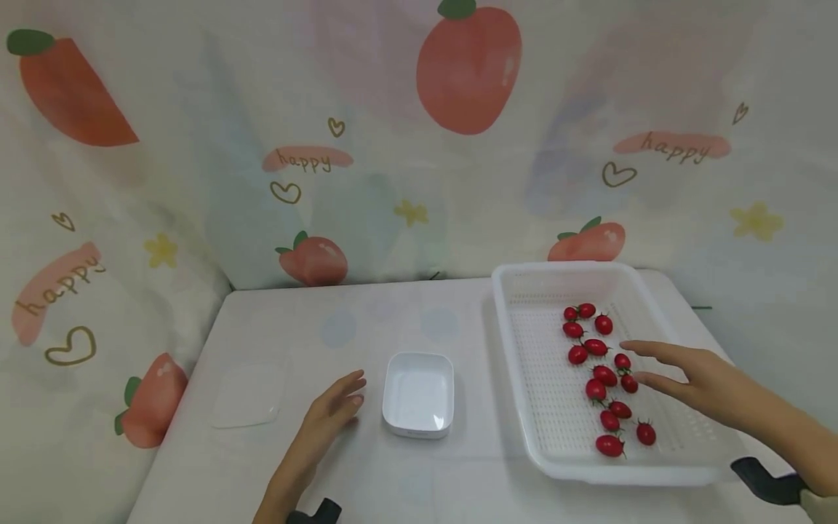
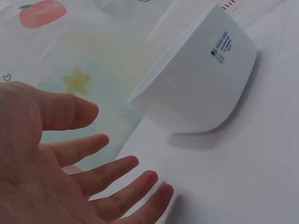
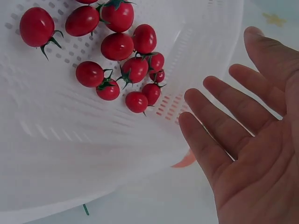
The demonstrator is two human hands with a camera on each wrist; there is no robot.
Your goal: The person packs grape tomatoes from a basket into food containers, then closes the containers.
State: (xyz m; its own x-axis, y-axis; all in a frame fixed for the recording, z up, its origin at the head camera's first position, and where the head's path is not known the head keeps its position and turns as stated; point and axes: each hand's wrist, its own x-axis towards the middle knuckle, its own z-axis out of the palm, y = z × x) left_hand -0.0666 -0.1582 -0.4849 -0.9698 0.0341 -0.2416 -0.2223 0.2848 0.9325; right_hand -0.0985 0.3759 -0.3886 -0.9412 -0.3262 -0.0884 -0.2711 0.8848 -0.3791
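Hands both empty, fingers straight and spread. Right hand (image 1: 687, 375) reaching over white perforated basket (image 1: 524, 349), fingertips just beside the nearest cherry tomatoes (image 1: 604, 375), not closed on any; palm seen open in right wrist view (image 3: 252, 149), tomatoes (image 3: 119, 60) clustered on the basket floor (image 3: 70, 149) a little apart from the fingers. Whether a fingertip touches a tomato: cannot tell.

Tomatoes: red, green stems attached, scattered in a loose line from far to near along the basket's middle and right portion. Basket at right side of white table (image 1: 294, 313), rectangular, raised rim.

Left hand (image 1: 330, 415) low over table, palm down, fingers relaxed and slightly apart, just left of small white square dish (image 1: 419, 393); not touching it. Left wrist view: open palm (image 2: 60, 158), dish (image 2: 201, 79) near fingertips with a visible gap, printed label on its outer wall.

Dish interior bare. Flat clear lid (image 1: 247, 395) lying on table well left of left hand. Backdrop: pale cloth (image 1: 419, 145) printed with tomatoes, hearts, "happy".
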